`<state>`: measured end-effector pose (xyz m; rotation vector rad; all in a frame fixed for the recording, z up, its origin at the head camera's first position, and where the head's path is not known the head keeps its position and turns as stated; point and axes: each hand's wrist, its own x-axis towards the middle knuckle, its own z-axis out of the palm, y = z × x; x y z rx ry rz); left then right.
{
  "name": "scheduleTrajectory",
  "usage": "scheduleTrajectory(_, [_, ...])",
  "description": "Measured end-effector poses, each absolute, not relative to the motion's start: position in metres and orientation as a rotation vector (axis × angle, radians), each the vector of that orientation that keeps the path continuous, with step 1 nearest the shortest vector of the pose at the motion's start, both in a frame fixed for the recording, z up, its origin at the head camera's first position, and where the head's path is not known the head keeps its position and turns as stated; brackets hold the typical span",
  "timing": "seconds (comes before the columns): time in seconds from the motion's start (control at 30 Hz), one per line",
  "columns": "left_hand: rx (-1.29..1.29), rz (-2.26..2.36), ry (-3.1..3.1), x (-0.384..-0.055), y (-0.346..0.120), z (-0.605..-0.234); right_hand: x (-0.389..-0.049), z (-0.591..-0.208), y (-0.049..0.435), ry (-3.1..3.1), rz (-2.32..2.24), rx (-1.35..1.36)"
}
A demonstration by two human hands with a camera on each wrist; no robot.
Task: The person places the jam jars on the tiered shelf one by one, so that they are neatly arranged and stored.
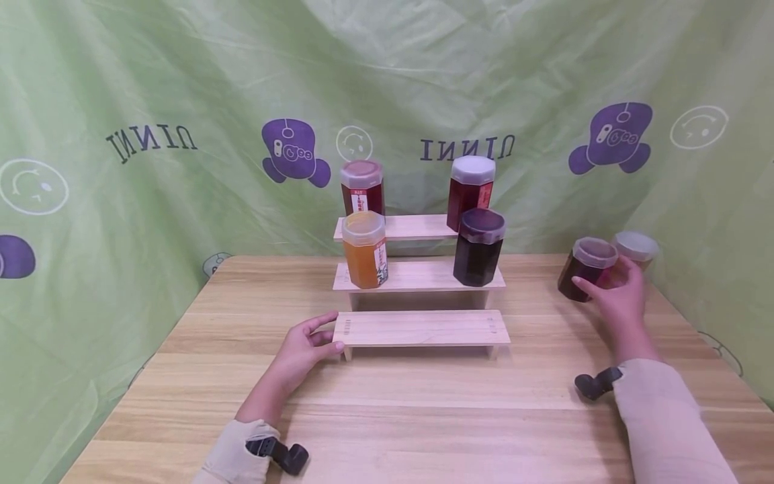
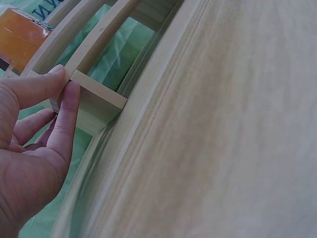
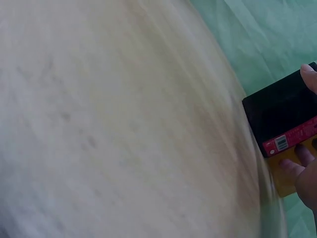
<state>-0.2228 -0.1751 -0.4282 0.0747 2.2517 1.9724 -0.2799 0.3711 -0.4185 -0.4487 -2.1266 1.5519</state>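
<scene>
A three-step wooden display stand [image 1: 420, 328] is in the middle of the table. My left hand [image 1: 300, 349] pinches the left end of its lowest step, with thumb and fingers on the board's edge in the left wrist view. Over at the right, my right hand [image 1: 625, 299] grips a dark jar [image 1: 573, 277] with a translucent lid, thumb on one side and fingers on the other. Its red label [image 3: 292, 136] shows in the right wrist view. Right behind it stands another jar with a whitish lid [image 1: 636, 246], amber in the right wrist view and partly hidden by the hand.
On the middle step stand an orange jar [image 1: 365, 259] at left and a dark purple jar [image 1: 478, 255] at right. Two red jars, one left [image 1: 364, 195] and one right [image 1: 467, 202], stand on the top step. A green printed curtain [image 1: 387, 81] hangs behind the table.
</scene>
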Motion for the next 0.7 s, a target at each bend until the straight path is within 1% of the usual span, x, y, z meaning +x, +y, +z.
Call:
scheduleTrajectory(0.2, [0.074, 1.970, 2.253, -0.223, -0.175, -0.428, -0.286, -0.425, 0.367, -2.072, 1.594, -0.466])
scheduleTrajectory(0.7, [0.071, 1.978, 2.240, -0.222, -0.175, -0.427, -0.290, -0.425, 0.366, -2.068, 1.580, -0.567])
